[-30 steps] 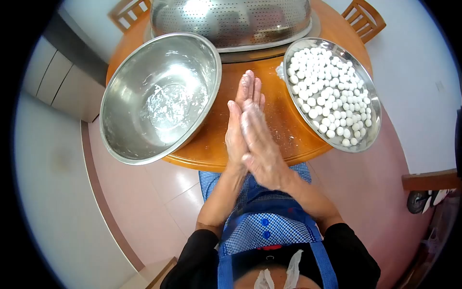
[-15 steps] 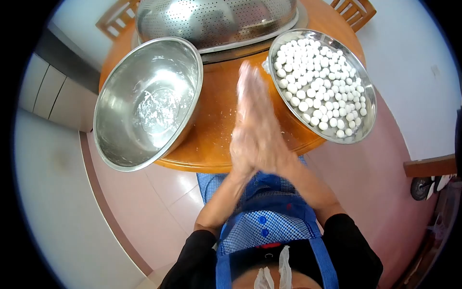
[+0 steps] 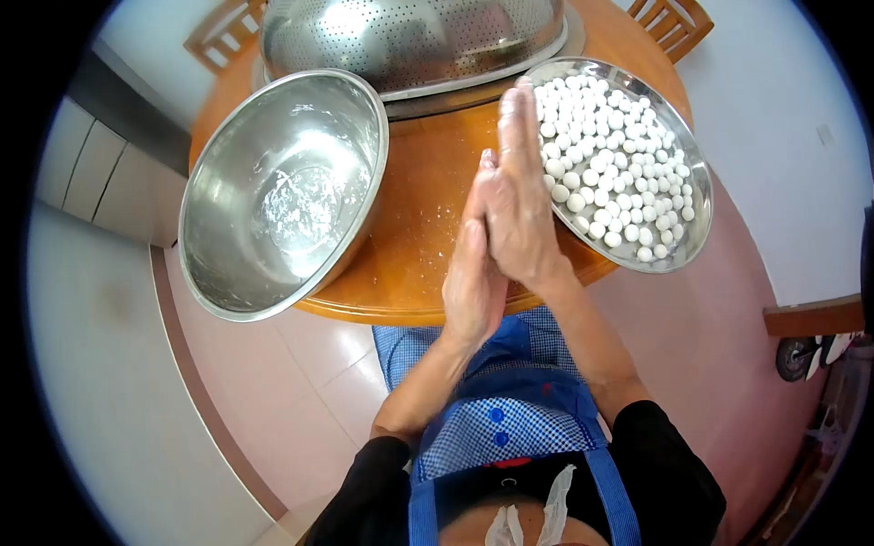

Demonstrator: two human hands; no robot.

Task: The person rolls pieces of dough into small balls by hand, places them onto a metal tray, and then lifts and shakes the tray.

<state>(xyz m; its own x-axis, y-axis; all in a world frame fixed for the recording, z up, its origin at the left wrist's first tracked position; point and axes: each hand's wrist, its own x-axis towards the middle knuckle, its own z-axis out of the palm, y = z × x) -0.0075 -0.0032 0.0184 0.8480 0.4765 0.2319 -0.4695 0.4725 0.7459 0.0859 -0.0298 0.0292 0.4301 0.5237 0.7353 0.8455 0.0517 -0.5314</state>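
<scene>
Head view: the left hand (image 3: pixel 471 291) and right hand (image 3: pixel 521 205) are pressed palm to palm above the front of the round wooden table (image 3: pixel 419 182), the right set farther forward. Fingers of both extended, fairly straight, uncurled; whether anything lies between the palms cannot be told. White residue visible on the fingertips. White balls (image 3: pixel 606 182) sit in an oval metal tray (image 3: pixel 694 240) on the table's right side; the right fingertips overlap the tray's left edge in view, contact not determinable. A large metal bowl (image 3: pixel 228 200) stands to the left of the hands, white residue on its bottom and wall. White specks are scattered on the wood between bowl and hands. Behind: a perforated metal cover (image 3: pixel 410 45), just beyond bowl and tray.
</scene>
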